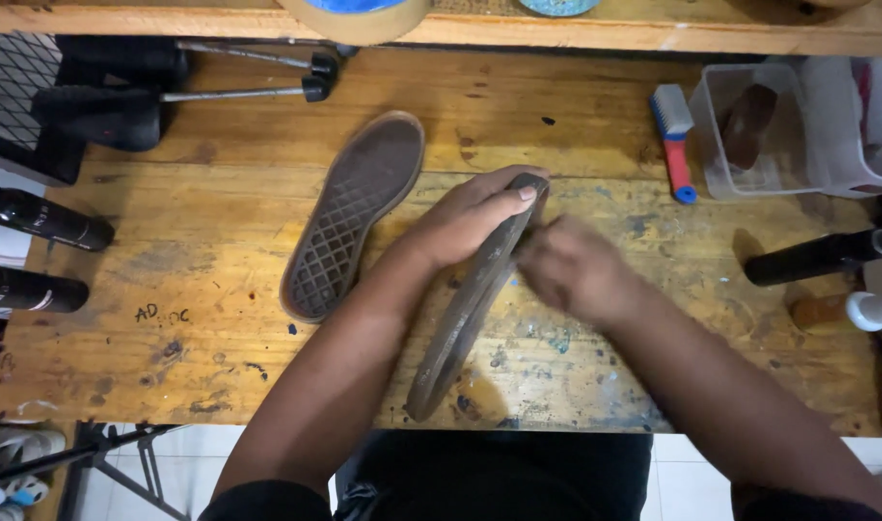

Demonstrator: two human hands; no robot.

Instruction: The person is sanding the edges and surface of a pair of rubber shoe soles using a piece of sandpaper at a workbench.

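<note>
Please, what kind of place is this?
Probably a shoe repair or cleaning workbench: a worn, paint-stained wooden table, a loose shoe sole lying on it, another sole in the person's hands, and a brush.

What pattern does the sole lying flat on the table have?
The flat sole is dark brown with a diamond grid tread, seen in the head view.

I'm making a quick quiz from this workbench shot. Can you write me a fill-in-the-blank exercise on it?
1. The left hand grips a shoe sole held on its ____.
2. A second shoe sole lies flat on the wooden ____.
3. The brush beside the clear plastic container has a red ____.

Missing words: edge; workbench; handle
</note>
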